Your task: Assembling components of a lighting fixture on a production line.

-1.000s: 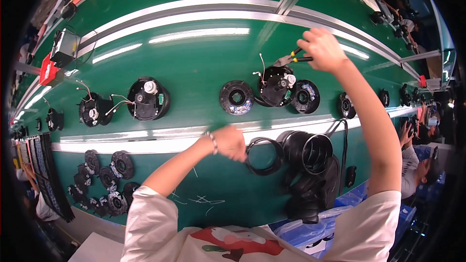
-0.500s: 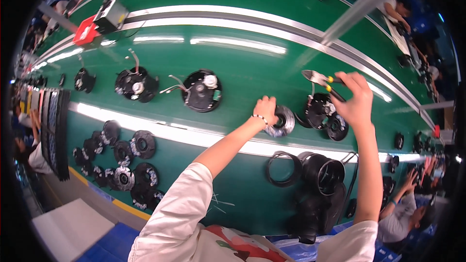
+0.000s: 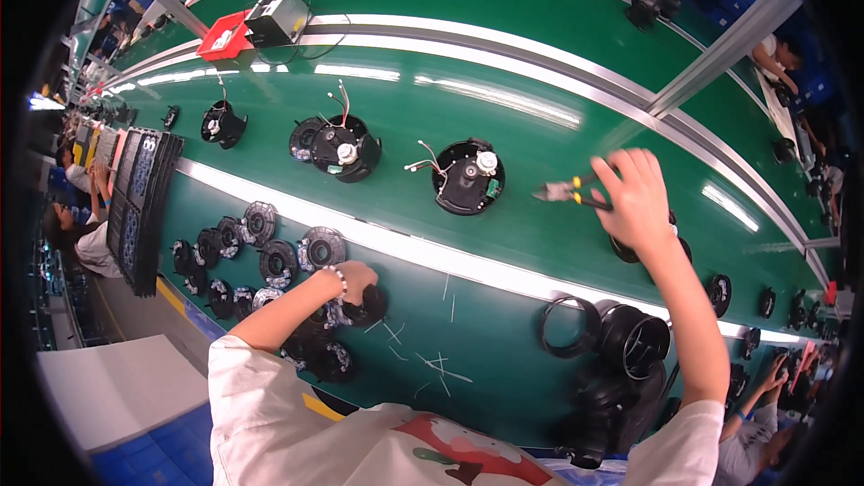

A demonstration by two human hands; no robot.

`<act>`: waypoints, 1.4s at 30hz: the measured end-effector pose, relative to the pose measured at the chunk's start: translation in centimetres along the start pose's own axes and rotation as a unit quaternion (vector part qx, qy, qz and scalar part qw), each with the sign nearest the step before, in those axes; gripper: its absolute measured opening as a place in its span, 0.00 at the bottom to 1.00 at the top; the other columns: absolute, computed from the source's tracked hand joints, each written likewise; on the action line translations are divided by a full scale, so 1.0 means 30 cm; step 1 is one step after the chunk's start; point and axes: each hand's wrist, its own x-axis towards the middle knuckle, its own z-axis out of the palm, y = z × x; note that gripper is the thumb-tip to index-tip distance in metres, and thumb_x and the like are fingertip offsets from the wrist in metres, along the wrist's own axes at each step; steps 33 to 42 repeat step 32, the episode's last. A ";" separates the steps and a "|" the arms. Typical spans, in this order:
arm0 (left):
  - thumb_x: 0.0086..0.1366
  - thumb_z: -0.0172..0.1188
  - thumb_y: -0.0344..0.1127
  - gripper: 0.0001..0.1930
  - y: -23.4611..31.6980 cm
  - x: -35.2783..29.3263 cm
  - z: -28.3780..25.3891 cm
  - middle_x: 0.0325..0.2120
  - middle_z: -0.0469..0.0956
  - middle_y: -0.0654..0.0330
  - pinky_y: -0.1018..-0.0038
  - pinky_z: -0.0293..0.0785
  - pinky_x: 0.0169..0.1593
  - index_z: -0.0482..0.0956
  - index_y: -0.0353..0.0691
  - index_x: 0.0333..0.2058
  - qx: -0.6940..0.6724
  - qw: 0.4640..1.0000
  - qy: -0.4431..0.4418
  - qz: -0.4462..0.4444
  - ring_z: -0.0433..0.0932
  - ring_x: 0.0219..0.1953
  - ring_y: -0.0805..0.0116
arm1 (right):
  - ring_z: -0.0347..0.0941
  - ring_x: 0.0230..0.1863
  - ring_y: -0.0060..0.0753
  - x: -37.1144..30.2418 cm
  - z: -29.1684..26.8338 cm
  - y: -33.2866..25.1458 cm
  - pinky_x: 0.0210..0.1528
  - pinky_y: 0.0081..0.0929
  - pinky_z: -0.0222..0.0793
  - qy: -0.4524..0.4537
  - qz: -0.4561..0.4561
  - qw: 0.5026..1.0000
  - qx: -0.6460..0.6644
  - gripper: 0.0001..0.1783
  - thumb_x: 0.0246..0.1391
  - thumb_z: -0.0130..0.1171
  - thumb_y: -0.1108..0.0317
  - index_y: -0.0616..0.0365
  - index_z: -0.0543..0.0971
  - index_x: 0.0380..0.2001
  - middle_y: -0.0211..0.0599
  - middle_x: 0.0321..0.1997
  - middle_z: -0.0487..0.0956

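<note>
My right hand [image 3: 637,191] is closed around a pair of cutting pliers [image 3: 562,191] with yellow and black handles, jaws pointing left above the green table. Behind that wrist, a black round housing is mostly hidden. At the left, my left hand [image 3: 359,283] has its fingers bent over a black round part [image 3: 367,308] beside a group of similar discs [image 3: 278,263]. Between the hands, farther back, sits an open black housing [image 3: 468,178] with a white motor-like piece, a green board and loose wires. Another such housing [image 3: 346,148] stands to its left.
Black rings [image 3: 569,328] and black hollow housings [image 3: 644,346] lie at the near right. Thin white strips [image 3: 441,367] are scattered on the near table. A red bin [image 3: 225,36] and a metal box [image 3: 277,15] stand far left. A metal post [image 3: 720,49] rises at the far right.
My left hand has left the disc near the middle and swung left and nearer, to the group of discs. The pliers remain in my right hand. The view has shifted.
</note>
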 end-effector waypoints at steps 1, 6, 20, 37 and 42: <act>0.35 0.62 0.34 0.20 -0.037 -0.003 0.017 0.32 0.75 0.52 0.64 0.71 0.40 0.74 0.39 0.33 -0.014 1.000 -0.008 -0.026 0.74 0.37 0.54 | 0.63 0.35 0.39 0.068 0.022 -0.004 0.41 0.33 0.58 0.003 -0.033 0.999 -0.012 0.23 0.24 0.61 0.73 0.57 0.71 0.33 0.36 0.29 0.66; 0.40 0.65 0.41 0.20 0.050 0.005 -0.134 0.35 0.72 0.54 0.66 0.70 0.40 0.72 0.41 0.32 0.017 0.970 0.241 0.002 0.71 0.39 0.56 | 0.64 0.37 0.32 0.314 0.146 -0.064 0.47 0.30 0.56 -0.073 -0.155 0.977 -0.126 0.13 0.35 0.54 0.69 0.57 0.70 0.30 0.32 0.29 0.66; 0.54 0.55 0.37 0.13 0.197 0.287 -0.369 0.12 0.70 0.50 0.60 0.67 0.25 0.69 0.34 0.17 -0.207 0.822 0.531 -0.001 0.72 0.19 0.49 | 0.63 0.37 0.28 0.433 0.349 -0.118 0.49 0.29 0.55 -0.088 -0.338 0.927 -0.137 0.05 0.39 0.52 0.67 0.53 0.72 0.23 0.28 0.26 0.66; 0.53 0.56 0.42 0.15 0.221 0.248 -0.349 0.17 0.73 0.46 0.59 0.70 0.31 0.71 0.34 0.22 -0.277 0.843 0.460 0.039 0.73 0.25 0.47 | 0.68 0.39 0.29 0.404 0.325 -0.104 0.41 0.25 0.60 -0.312 -0.216 0.918 -0.116 0.05 0.30 0.58 0.65 0.50 0.77 0.17 0.28 0.27 0.74; 0.53 0.56 0.42 0.15 0.221 0.248 -0.349 0.17 0.73 0.46 0.59 0.70 0.31 0.71 0.34 0.22 -0.277 0.843 0.460 0.039 0.73 0.25 0.47 | 0.68 0.39 0.29 0.404 0.325 -0.104 0.41 0.25 0.60 -0.312 -0.216 0.918 -0.116 0.05 0.30 0.58 0.65 0.50 0.77 0.17 0.28 0.27 0.74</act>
